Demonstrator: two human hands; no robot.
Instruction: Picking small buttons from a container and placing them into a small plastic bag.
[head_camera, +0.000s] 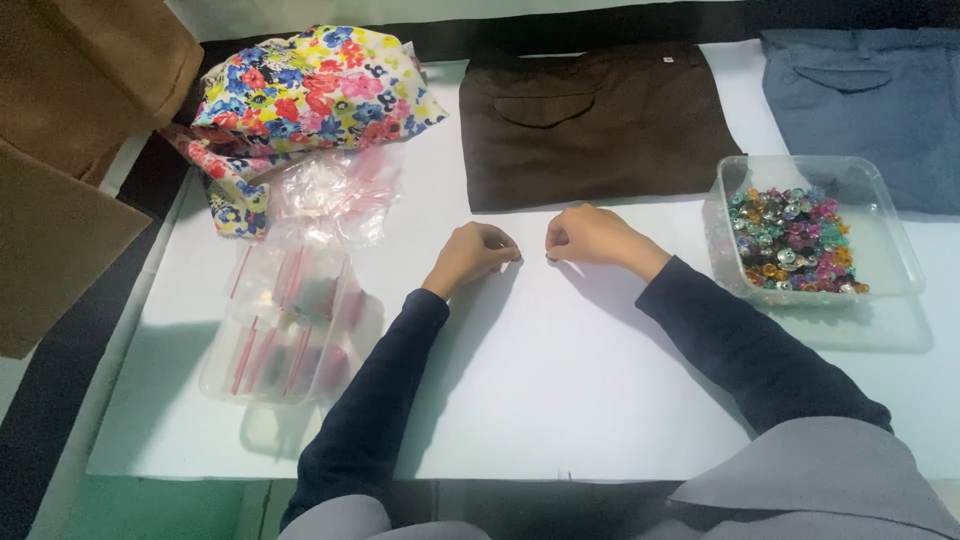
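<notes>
Head view, looking down on a white table (560, 400). My left hand (470, 255) and right hand (590, 237) rest near the table's centre, close together but not touching, both in dark long sleeves. Each hand is curled, with thumb and forefinger pinched narrow toward the gap between them. Something very small may be held at the right fingertips (549, 256), but it is too small for me to tell what it is, or whether the left pinch holds anything at all.

Right of the right hand, a clear plastic tray (880, 215) sits on the table, holding a heap of small multicoloured beads (795, 240) piled toward its left side. The tray is near the right forearm, apart from it.

Left of the left hand, a second clear container (285, 330) lies flat, filled with small transparent zip bags with red closure strips. Above it lies a loose crumpled clear bag (335, 195), touching a folded floral fabric (310, 95) in red, blue, yellow and pink.

Along the far edge, a folded brown garment (600, 125) with a pocket lies straight beyond both hands. A folded blue-grey garment (870, 100) lies to its right, behind the bead tray. Tan cloth (70, 150) hangs at the upper left, off the table.
</notes>
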